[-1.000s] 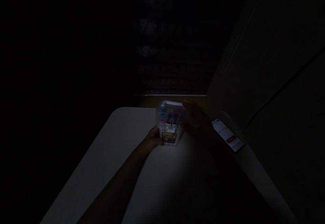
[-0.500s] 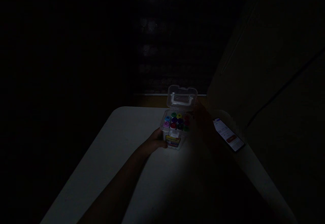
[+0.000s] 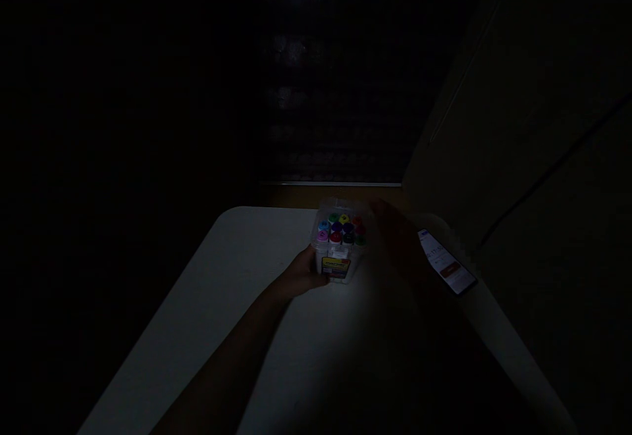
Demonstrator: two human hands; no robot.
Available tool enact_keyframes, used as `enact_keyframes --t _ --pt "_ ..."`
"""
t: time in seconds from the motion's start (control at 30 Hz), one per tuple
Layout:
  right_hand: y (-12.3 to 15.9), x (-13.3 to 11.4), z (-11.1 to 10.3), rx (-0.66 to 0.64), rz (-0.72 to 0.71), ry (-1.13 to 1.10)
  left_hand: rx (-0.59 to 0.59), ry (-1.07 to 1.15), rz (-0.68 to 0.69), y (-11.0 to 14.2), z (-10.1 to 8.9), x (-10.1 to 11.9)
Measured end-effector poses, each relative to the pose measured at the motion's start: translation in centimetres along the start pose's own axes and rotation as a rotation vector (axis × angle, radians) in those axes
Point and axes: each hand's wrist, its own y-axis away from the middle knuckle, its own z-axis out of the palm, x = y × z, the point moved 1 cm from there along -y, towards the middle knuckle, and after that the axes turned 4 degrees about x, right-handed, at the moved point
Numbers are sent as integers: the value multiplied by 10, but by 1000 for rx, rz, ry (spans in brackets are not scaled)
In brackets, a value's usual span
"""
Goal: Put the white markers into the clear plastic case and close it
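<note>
A clear plastic marker case (image 3: 342, 276) with a yellow-and-dark label stands on the white table (image 3: 222, 270). Its lid is swung back behind it and barely shows. Inside, several markers (image 3: 336, 237) stand upright, their caps pink, red, blue, purple, green, yellow and dark. My left hand (image 3: 302, 274) grips the case by its left side, thumb at the front and the other fingers hidden. Just right of the case, my right hand (image 3: 390, 221) is in deep shadow; its fingers do not show clearly, nor whether they touch the lid.
A phone (image 3: 447, 264) with a lit timer screen lies on the table's right side, partly behind my right forearm. Beyond the far table edge is a dark ribbed surface. A dark cable (image 3: 543, 181) runs along the right wall.
The lid has come up off the case and swung back, baring the marker caps. My right hand moved back with it, while my left hand kept its grip as the case shifted slightly right.
</note>
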Motion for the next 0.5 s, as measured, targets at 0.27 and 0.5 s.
enact_keyframes --t 0.27,0.5 --pt "14 -32 9 -160 -448 116 22 -72 -17 -1 7 10" --pt "8 -11 13 -81 -342 48 230 104 55 -5 -1 16"
